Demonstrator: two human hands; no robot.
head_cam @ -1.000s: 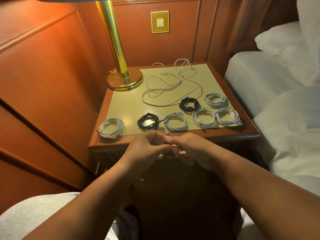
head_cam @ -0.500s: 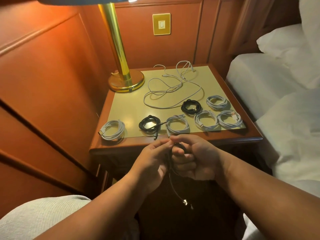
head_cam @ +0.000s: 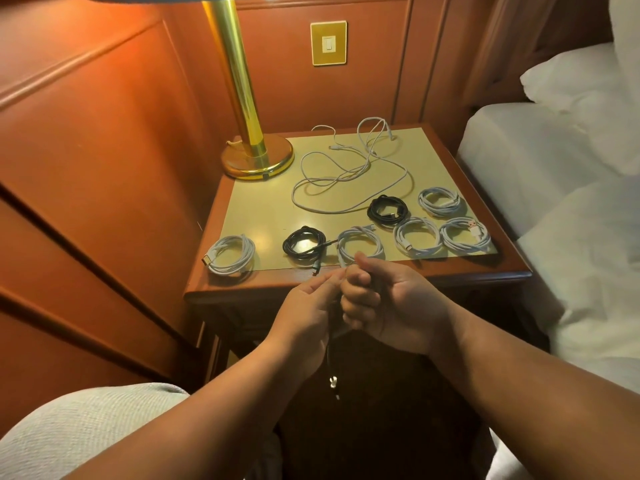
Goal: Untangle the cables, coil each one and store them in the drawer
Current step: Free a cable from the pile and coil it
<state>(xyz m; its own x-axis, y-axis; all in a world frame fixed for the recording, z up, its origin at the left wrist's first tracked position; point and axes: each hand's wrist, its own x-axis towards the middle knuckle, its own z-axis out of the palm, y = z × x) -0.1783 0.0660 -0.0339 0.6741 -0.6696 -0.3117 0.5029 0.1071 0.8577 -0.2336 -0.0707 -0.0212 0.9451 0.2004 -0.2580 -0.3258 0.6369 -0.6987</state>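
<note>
Holding a black cable [head_cam: 330, 344] in front of the nightstand, both hands work close together just below the edge of the tabletop [head_cam: 263, 209]. The fingers [head_cam: 360, 299] of the right hand [head_cam: 391, 306] are curled tight around the gathered part of the cable. The left hand [head_cam: 308, 313] touches it with thumb and fingertips at the top; whether it really pinches the cable, I cannot tell. Below the fingers the free end hangs down, with a pale plug [head_cam: 333, 381] at its tip.

Just beyond the fingers, seven coiled cables lie on the tabletop, five white and two black; the nearest white coil [head_cam: 360, 245] is almost touching the right thumb. Farther from the fingers, the loose white cables [head_cam: 349, 171] are still tangled, beside the brass lamp [head_cam: 256, 157].

I think the risk is this: the hanging end can swing and twist, so the loops come out uneven. If the right fingers relax, the gathered loops may spring open. Also, a hand moving forward can push the nearest coil and disturb it.
</note>
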